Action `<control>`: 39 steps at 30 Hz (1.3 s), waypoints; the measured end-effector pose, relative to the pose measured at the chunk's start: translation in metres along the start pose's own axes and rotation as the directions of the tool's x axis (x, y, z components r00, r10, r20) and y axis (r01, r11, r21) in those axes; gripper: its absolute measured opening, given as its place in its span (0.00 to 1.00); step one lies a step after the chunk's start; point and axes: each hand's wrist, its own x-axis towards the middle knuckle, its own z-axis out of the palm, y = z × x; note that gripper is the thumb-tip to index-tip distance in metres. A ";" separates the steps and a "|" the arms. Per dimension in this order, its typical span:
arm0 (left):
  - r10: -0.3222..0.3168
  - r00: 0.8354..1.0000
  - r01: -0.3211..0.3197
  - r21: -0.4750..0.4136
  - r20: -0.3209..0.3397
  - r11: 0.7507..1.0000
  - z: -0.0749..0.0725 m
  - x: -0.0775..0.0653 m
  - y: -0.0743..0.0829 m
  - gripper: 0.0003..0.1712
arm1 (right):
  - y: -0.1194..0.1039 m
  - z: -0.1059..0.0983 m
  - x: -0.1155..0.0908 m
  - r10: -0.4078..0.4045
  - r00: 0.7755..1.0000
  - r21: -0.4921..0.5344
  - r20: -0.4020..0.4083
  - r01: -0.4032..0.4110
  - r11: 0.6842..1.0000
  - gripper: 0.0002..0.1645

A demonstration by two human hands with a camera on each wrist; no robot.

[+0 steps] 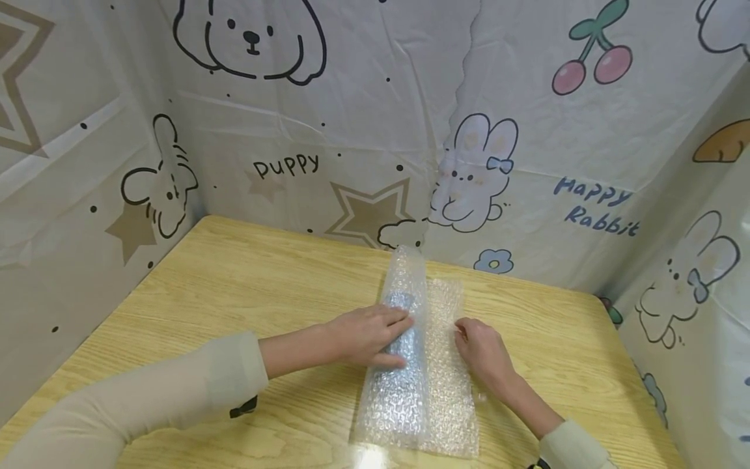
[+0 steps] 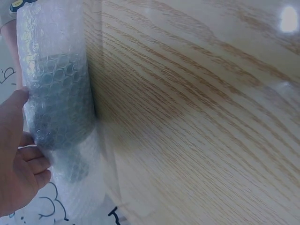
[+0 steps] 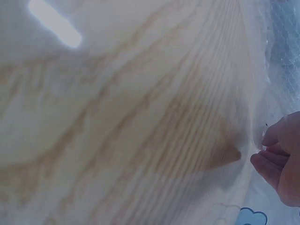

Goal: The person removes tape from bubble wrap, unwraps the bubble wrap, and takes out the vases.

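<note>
One table (image 1: 222, 280) carries one sheet of bubble wrap (image 1: 448, 384) running toward the table's far edge, the left part covering one blue thing (image 1: 410, 348). My left hand (image 1: 369, 335) rests on that, fingers extended; my right hand (image 1: 485, 355) pinches the wrap's right edge.

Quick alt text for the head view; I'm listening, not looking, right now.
A person's left hand rests on bubble wrap covering a bluish object, while the right hand pinches the right edge of the wrap's flatter part. Beneath is a wood-grain table, before a backdrop printed with cartoon animals, stars and cherries.
</note>
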 end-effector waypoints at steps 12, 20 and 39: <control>0.018 1.000 -0.018 0.002 -0.025 1.000 0.001 0.001 0.000 0.45 | 0.007 0.002 -0.009 0.054 0.998 -0.055 0.023 -0.053 0.997 0.13; 0.012 1.000 -0.012 0.006 -0.023 1.000 0.001 0.000 0.000 0.45 | 0.007 -0.001 -0.006 0.046 0.998 -0.056 -0.034 -0.048 0.997 0.25; 0.009 0.999 -0.010 -0.042 -0.031 0.999 0.001 0.000 -0.002 0.46 | -0.038 -0.019 -0.002 -0.078 0.996 0.152 0.044 0.071 0.986 0.28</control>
